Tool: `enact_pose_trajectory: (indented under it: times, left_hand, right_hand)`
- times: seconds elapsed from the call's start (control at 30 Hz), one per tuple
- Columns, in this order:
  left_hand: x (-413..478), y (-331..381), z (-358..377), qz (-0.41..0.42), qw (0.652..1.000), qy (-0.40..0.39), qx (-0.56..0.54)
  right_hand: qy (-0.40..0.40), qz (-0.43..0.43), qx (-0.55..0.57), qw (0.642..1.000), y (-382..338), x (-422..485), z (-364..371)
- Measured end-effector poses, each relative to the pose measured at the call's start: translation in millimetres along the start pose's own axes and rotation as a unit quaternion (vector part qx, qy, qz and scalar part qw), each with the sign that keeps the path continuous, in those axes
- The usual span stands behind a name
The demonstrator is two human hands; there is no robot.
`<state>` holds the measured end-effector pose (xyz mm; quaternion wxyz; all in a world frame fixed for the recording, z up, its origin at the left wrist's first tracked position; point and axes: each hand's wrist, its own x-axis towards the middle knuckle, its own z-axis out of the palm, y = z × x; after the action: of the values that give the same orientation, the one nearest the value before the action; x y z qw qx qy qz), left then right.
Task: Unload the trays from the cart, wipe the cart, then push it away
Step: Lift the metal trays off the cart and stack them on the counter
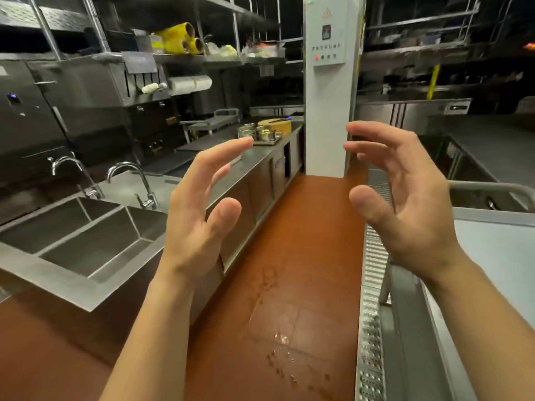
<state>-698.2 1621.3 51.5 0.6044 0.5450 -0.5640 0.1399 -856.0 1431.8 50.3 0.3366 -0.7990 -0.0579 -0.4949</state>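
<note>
**Both hands up & holding nothing, cart off to the R**

Grip first: both released. L hand (199, 215) and R hand (405, 204) are up in mid-air, palms facing each other, fingers spread and loosely bent, thumbs pointing in, w/ a clear gap between them. Neither touches anything. Bare forearms come in from the bottom edge.

Cart (498, 256) sits at the R edge, just beside the R forearm. It has a flat steel top w/ a raised lip, and a tube handle (489, 186) at the far end. Hands are apart from it.

Under the hands there's red-brown floor (289, 241) w/ a patch of wet spots (280, 340). A steel drain grate (373, 285) runs along it right next to the cart.

L side: a double sink (72, 285) w/ two taps (136, 180) behind it, set in a long steel counter (254, 157) that runs off toward a white pillar (327, 125). The far end of the counter has a few tins (254, 133) and a round wood block (275, 125) beside them. The pillar carries a grey control box (330, 33) w/ a warning triangle and small lights.

Further back it's all pretty blurry: a shelf w/ yellow rolls (179, 39), a paper roll (189, 83) under it, and a small trolley (214, 120) past the counter.
</note>
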Motion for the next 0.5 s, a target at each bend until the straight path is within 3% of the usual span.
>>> enact_pose_trajectory:
  times: [0.5]
  left_hand:
    - [149, -258, -12, 0.030, 0.998, -0.034, -0.041]
  right_hand:
    - [0.035, 0.014, -0.027, 0.999, 205, 147, 101]
